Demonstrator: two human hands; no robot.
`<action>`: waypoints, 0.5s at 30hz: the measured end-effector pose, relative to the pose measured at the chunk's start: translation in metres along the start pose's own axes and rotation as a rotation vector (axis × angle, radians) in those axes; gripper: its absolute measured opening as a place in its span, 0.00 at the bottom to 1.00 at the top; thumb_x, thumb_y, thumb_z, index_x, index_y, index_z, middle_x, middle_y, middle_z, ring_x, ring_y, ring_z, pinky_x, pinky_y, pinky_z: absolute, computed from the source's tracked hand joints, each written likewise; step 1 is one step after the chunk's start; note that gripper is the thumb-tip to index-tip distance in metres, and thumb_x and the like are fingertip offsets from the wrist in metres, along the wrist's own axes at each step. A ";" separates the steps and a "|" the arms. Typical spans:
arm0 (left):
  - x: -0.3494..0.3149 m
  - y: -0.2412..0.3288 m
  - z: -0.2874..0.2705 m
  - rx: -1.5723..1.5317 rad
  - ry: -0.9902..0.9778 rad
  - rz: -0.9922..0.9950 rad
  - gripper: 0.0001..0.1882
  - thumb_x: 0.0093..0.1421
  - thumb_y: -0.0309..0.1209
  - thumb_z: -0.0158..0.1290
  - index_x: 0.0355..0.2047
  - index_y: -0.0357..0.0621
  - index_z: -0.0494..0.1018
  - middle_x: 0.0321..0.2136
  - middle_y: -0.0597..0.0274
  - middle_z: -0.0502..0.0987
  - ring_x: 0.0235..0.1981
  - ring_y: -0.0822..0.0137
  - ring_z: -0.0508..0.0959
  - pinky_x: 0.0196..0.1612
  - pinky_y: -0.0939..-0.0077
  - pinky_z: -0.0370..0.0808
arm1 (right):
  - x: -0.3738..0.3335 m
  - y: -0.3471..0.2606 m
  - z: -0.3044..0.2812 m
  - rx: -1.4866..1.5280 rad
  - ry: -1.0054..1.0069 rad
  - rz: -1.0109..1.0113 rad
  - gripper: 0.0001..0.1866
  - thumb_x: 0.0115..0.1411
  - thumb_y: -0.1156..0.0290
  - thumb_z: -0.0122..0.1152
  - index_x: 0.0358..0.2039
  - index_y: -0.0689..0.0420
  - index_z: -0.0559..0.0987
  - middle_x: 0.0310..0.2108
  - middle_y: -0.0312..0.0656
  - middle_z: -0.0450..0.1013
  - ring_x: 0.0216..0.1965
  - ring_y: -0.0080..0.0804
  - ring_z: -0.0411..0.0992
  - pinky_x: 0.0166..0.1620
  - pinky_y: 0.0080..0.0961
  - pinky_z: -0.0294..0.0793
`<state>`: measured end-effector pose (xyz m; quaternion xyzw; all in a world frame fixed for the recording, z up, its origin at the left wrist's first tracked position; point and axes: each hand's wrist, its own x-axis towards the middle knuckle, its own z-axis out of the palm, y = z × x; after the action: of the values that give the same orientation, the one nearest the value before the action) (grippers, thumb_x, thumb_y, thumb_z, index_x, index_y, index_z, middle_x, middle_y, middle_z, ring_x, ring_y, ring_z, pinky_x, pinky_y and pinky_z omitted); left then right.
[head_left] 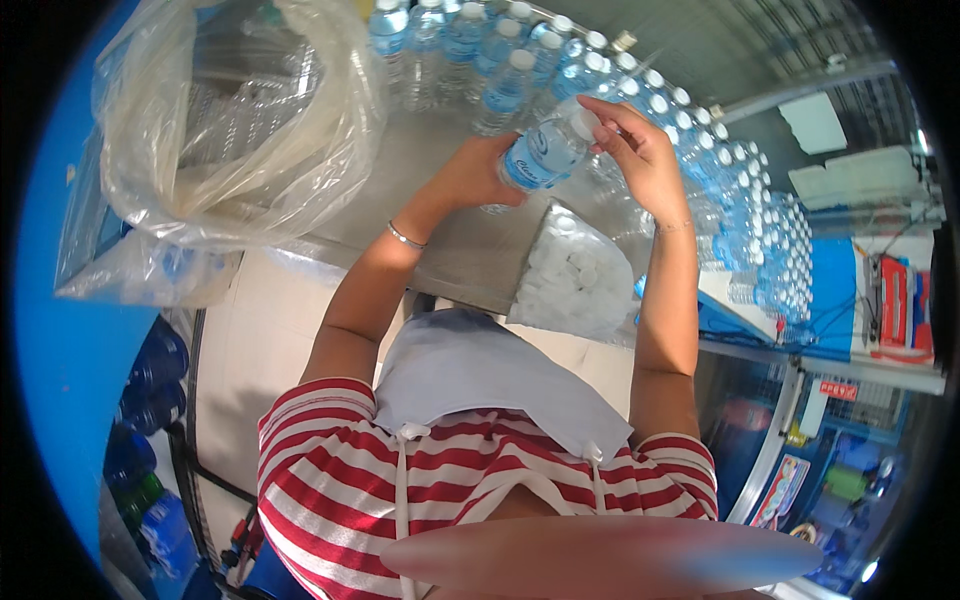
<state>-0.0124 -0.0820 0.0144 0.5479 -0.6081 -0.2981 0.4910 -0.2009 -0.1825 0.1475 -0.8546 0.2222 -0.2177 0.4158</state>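
A clear water bottle (548,152) with a blue label and white cap is tilted over the metal table, its top leaning right. My left hand (482,172) is wrapped round the bottle's lower body. At the white cap (586,124), the thumb and fingers of my right hand (640,150) are closed on it. Just below the bottle lies a clear plastic bag (575,275) of white caps at the table's near edge. Behind the bottle stand rows of similar capped bottles (505,90).
A large open clear plastic bag (345,130) holding clear bottles stands on the left. The bottle rows (760,225) curve away along the right side. The metal table (450,255) ends near my apron (480,365). Blue water jugs (158,370) stand at the lower left.
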 end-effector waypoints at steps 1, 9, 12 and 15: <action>0.006 0.005 0.006 0.048 -0.020 0.034 0.33 0.36 0.32 0.67 0.46 0.35 0.73 0.37 0.50 0.81 0.38 0.59 0.81 0.46 0.69 0.74 | -0.010 0.002 -0.007 0.004 0.032 0.006 0.17 0.65 0.72 0.55 0.54 0.59 0.76 0.36 0.35 0.68 0.34 0.23 0.67 0.42 0.20 0.71; 0.042 0.030 0.059 -0.027 -0.280 0.116 0.35 0.34 0.40 0.67 0.44 0.35 0.74 0.37 0.44 0.80 0.39 0.49 0.80 0.45 0.66 0.75 | -0.078 0.006 -0.047 -0.036 0.236 0.069 0.17 0.65 0.68 0.56 0.53 0.58 0.76 0.35 0.34 0.67 0.31 0.21 0.67 0.39 0.18 0.70; 0.046 0.034 0.074 -0.080 -0.339 0.131 0.35 0.34 0.41 0.67 0.44 0.36 0.74 0.36 0.47 0.81 0.39 0.52 0.81 0.45 0.67 0.74 | -0.091 0.003 -0.054 -0.073 0.275 0.102 0.17 0.66 0.66 0.55 0.52 0.58 0.77 0.35 0.35 0.68 0.31 0.21 0.68 0.37 0.17 0.70; 0.046 0.036 0.080 -0.160 -0.404 0.115 0.35 0.33 0.41 0.67 0.44 0.37 0.75 0.37 0.50 0.81 0.39 0.55 0.81 0.46 0.69 0.74 | -0.095 0.003 -0.055 -0.079 0.303 0.093 0.16 0.66 0.65 0.55 0.51 0.57 0.78 0.31 0.34 0.68 0.29 0.19 0.67 0.34 0.17 0.70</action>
<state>-0.0962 -0.1318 0.0316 0.4006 -0.6987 -0.4209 0.4172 -0.3087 -0.1648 0.1587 -0.8164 0.3301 -0.3155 0.3534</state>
